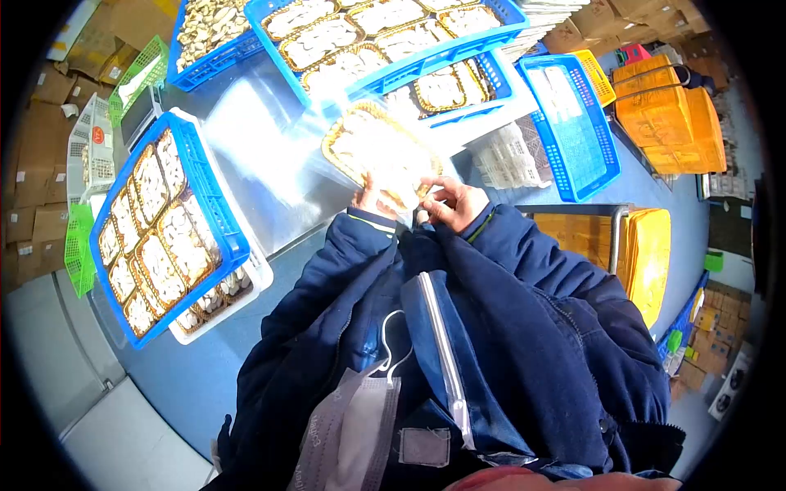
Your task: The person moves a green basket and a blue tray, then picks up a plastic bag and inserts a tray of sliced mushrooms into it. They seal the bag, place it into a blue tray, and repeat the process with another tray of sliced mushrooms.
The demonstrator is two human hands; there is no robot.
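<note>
A brown woven-look basket (332, 149) heaped with pale mushroom pieces is in front of my chest, partly washed out by glare. Clear plastic, apparently a bag, shows around it. My left hand (372, 199) grips the basket's near left side, thumb up against it. At the near right corner, my right hand (458, 203) has its fingers curled and pinched together on what looks like the bag's edge. Glare hides the exact fold of plastic between the fingers.
A blue crate of filled baskets (237, 245) rests on a white crate at left. More blue crates (385, 82) of baskets stand ahead, beside one with loose mushrooms (214, 29). A blue crate (577, 131) and yellow bundles (655, 106) are at right. Cardboard boxes (41, 147) line the left.
</note>
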